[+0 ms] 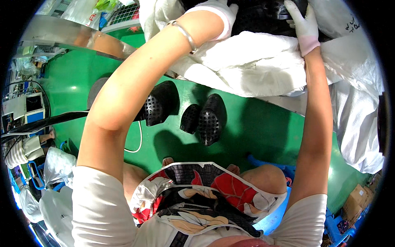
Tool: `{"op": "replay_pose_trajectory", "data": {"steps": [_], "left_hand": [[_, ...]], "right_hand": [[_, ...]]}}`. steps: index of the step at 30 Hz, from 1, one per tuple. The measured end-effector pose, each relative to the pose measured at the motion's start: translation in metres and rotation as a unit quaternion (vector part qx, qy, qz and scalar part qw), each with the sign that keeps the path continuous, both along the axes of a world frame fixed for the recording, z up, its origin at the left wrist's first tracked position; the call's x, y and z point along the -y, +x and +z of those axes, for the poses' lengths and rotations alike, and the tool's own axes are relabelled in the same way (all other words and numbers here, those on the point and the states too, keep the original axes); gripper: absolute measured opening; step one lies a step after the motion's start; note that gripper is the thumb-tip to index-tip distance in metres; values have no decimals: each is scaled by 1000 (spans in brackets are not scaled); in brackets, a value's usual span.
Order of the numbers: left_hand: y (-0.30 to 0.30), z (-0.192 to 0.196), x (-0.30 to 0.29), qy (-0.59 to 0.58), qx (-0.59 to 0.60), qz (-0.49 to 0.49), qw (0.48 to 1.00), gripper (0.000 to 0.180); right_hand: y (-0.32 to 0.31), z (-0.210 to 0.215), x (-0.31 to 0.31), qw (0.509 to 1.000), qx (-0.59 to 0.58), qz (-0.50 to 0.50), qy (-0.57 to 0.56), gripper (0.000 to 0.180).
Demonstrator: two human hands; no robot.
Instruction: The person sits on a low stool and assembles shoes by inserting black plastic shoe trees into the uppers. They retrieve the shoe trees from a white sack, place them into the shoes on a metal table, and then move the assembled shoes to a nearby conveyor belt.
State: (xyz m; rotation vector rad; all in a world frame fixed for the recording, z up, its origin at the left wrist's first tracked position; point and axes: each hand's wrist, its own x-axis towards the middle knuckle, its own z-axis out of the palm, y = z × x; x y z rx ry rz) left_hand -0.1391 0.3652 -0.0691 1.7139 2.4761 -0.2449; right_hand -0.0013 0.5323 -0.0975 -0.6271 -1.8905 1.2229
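My left hand [220, 14], in a white glove, reaches into the mouth of a white woven sack [263, 51] at the top. Its fingers are mostly cut off by the picture's edge or hidden beside the dark contents. My right hand [303, 22], gloved too, lies at the sack's right side with fingers spread against glossy black pieces [263, 18]. Their exact kind is hard to make out. On the green floor below lie several black, dimpled, shoe-shaped pieces, one [158, 105] near my left forearm and another [211, 119] to its right.
A metal table edge [94, 41] runs along the upper left. More white plastic sacks [356, 119] hang at the right. A black cable [45, 123] crosses at the left. A blue stool [271, 214] is under me. A cardboard box [357, 201] sits lower right.
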Motion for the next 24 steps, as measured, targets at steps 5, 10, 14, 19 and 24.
{"op": "replay_pose_trajectory", "data": {"steps": [5, 10, 14, 19, 24], "left_hand": [[-20, -9, -20, -24, 30, -12, 999, 52], [-31, -60, -43, 115, -180, -60, 975, 24], [-9, -27, -44, 49, -159, -106, 980, 31], [-6, -2, -48, -46, -134, -70, 987, 53], [-29, -41, -55, 24, -153, -107, 982, 36]], "right_hand": [[0, -2, -6, 1000, 10, 5, 12, 39], [-4, -4, -6, 999, -5, 32, 8, 39], [-1, -10, -16, 995, -75, 50, 49, 39], [-2, -6, -12, 996, -33, 18, 75, 39], [1, -3, -6, 1000, 10, 9, -7, 40]]}}
